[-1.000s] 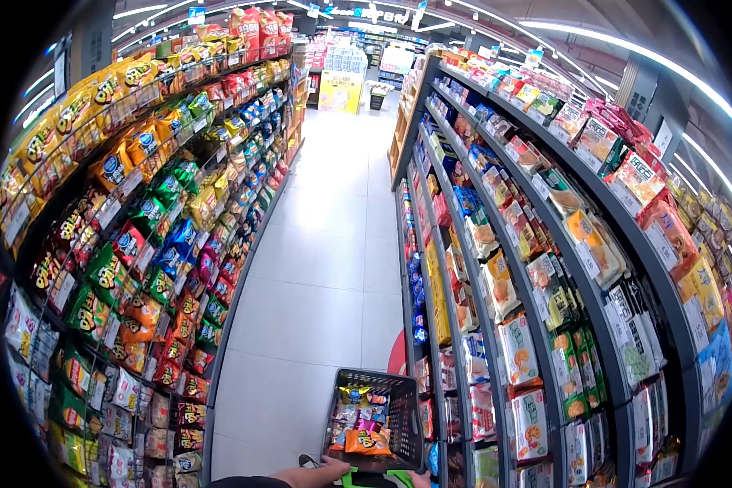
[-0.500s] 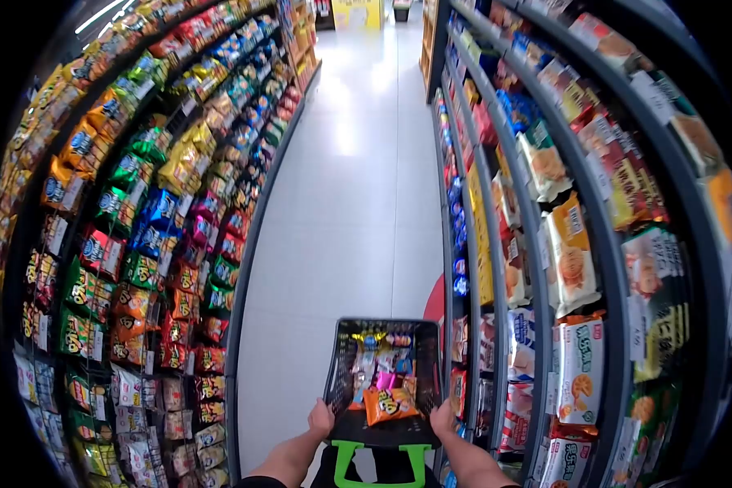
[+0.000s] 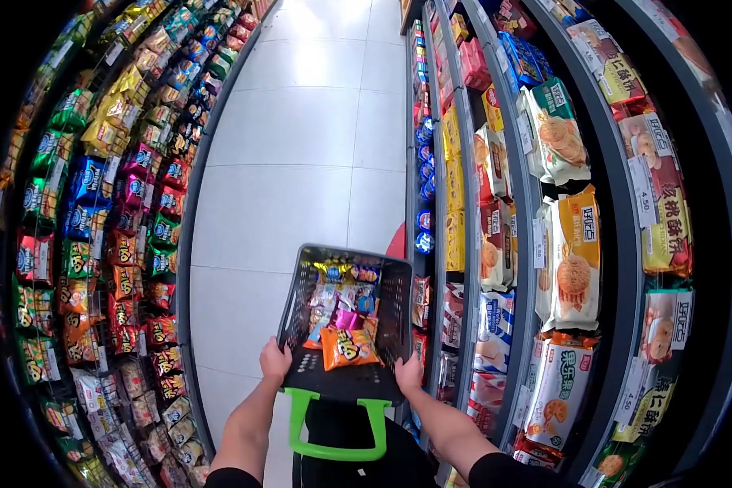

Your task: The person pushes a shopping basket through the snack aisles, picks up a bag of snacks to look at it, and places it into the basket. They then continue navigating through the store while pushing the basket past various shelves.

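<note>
The left hand (image 3: pixel 276 359) grasps the black shopping basket (image 3: pixel 333 381) at its near left corner, the right hand (image 3: pixel 410 372) its near right; the green handle (image 3: pixel 337 452) lies past the near edge, toward the body. Holding it well calls for keeping both corners level, so that the orange snack bag (image 3: pixel 350 346) by the near edge, magenta packet (image 3: pixel 349 319) mid-basket and yellow packet (image 3: pixel 331 271) near the far left corner stay put. Some fingers are hidden, and packets beneath the top ones seem partly covered, their labels too small to read.
</note>
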Demonstrator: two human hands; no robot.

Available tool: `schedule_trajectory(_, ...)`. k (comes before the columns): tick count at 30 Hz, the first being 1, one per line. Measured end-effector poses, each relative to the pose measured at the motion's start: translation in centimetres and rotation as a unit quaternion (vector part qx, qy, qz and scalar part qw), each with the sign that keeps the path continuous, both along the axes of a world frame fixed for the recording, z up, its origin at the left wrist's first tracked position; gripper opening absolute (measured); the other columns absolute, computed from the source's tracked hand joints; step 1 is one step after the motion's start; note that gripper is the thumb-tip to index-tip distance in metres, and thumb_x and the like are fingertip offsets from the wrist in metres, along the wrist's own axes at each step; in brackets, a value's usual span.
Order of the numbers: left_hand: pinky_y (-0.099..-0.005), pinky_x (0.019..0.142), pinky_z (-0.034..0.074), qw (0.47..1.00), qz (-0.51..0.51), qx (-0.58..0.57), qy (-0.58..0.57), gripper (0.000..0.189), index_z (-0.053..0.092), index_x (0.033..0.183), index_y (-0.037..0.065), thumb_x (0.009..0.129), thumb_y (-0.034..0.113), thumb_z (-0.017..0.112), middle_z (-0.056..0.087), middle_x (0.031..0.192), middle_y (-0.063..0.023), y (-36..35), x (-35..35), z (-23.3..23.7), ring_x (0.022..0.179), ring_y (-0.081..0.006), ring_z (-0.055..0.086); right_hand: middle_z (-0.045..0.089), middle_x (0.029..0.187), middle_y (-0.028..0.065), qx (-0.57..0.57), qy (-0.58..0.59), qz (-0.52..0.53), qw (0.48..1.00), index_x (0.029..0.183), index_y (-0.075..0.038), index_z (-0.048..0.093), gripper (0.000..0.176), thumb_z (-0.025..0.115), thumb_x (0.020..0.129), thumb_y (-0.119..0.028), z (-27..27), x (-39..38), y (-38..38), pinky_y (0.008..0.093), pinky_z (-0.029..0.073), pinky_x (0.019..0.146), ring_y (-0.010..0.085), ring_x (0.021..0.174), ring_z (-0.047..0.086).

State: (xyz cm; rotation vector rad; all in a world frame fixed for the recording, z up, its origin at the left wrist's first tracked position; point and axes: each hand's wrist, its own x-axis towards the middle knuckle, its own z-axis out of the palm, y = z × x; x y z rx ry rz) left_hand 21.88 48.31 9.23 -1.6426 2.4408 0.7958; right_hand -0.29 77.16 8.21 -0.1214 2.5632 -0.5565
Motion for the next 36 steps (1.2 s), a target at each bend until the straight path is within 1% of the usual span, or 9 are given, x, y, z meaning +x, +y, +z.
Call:
schedule_trajectory(6,-0.0520,0.077,0.051,1.000,0.007,0.002,0.015,0.026,0.056,0.089,0.000,0.080,0.022,0.066,0.066,0.086,-0.0239,-5.0,-7.9,0.6,0.085,-0.0440,0.063,0.066,0.093,0.0296,-0.023,0.019,-0.005,1.000,0.109,0.004,0.057,0.035,0.066,0.082,-0.016,-1.1,-6.3,-4.0,0.0521,0.050,0.083,0.0482,0.091,0.063)
schedule_trajectory(12,-0.0504,0.078,0.051,0.999,-0.004,-0.032,0.026,0.033,0.060,0.097,0.000,0.079,0.027,0.069,0.067,0.087,-0.0238,-9.9,-15.8,0.6,0.086,-0.0434,0.064,0.067,0.096,0.0309,-0.020,0.026,-0.039,0.999,0.111,0.005,0.058,0.037,0.066,0.082,-0.016,-0.1,-13.0,-8.8,0.0506,0.051,0.085,0.0477,0.093,0.064)
schedule_trajectory(15,-0.0463,0.082,0.053,0.998,0.035,0.032,0.042,0.049,0.062,0.114,0.001,0.081,0.036,0.072,0.069,0.099,-0.0235,-12.0,-19.5,1.7,0.095,-0.0405,0.066,0.067,0.094,0.0318,-0.006,0.036,-0.034,0.999,0.112,0.008,0.058,0.043,0.069,0.080,-0.019,-0.3,-16.1,-10.6,0.0487,0.052,0.083,0.0467,0.091,0.065)
schedule_trajectory(18,-0.0454,0.088,0.051,0.996,0.028,0.050,0.072,0.056,0.059,0.122,0.001,0.081,0.037,0.072,0.067,0.107,-0.0239,-13.5,-22.2,1.3,0.102,-0.0399,0.064,0.067,0.096,0.0311,-0.010,0.037,-0.029,0.999,0.113,0.006,0.058,0.044,0.069,0.080,-0.020,0.1,-19.4,-12.9,0.0481,0.052,0.085,0.0461,0.093,0.065)
schedule_trajectory(19,-0.0442,0.098,0.047,0.997,0.019,0.052,0.062,0.066,0.052,0.132,0.001,0.081,0.036,0.073,0.061,0.123,-0.0241,-14.1,-23.0,1.1,0.115,-0.0391,0.058,0.067,0.096,0.0306,-0.011,0.043,-0.020,0.999,0.114,0.006,0.058,0.044,0.069,0.080,-0.021,0.3,-20.5,-13.6,0.0478,0.052,0.086,0.0457,0.094,0.065)
schedule_trajectory(22,-0.0443,0.104,0.042,0.995,-0.014,0.016,0.098,0.073,0.047,0.137,0.000,0.081,0.036,0.074,0.053,0.135,-0.0242,-15.7,-25.8,0.4,0.125,-0.0391,0.050,0.066,0.100,0.0319,0.059,0.032,0.006,0.998,0.115,0.006,0.057,0.041,0.066,0.082,-0.017,0.7,-24.4,-16.3,0.0501,0.051,0.086,0.0471,0.095,0.064)
schedule_trajectory(23,-0.0448,0.108,0.038,0.994,-0.029,0.010,0.102,0.080,0.041,0.142,0.000,0.080,0.035,0.076,0.043,0.144,-0.0248,-16.4,-26.5,-0.6,0.130,-0.0402,0.044,0.065,0.101,0.0320,0.046,0.053,-0.005,0.998,0.118,0.006,0.056,0.043,0.067,0.082,-0.016,0.7,-25.5,-17.2,0.0499,0.051,0.086,0.0468,0.096,0.064)
schedule_trajectory(29,-0.0435,0.112,0.034,0.994,-0.026,-0.011,0.110,0.081,0.036,0.144,-0.002,0.081,0.029,0.076,0.038,0.148,-0.0271,-20.7,-33.7,0.1,0.136,-0.0414,0.038,0.064,0.109,0.0319,-0.008,0.067,0.028,0.997,0.142,0.000,0.039,0.069,0.068,0.082,-0.015,-1.6,-32.9,-21.1,0.0483,0.050,0.089,0.0469,0.100,0.062)
schedule_trajectory(36,-0.0457,0.110,0.036,0.992,-0.034,-0.026,0.115,0.086,0.033,0.146,0.001,0.078,0.033,0.076,0.034,0.150,-0.0251,-25.6,-40.3,-1.4,0.133,-0.0426,0.039,0.057,0.128,0.0288,-0.014,0.115,0.065,0.991,0.147,-0.001,0.034,0.080,0.074,0.079,-0.015,-0.7,-40.9,-27.7,0.0470,0.046,0.098,0.0454,0.113,0.057)
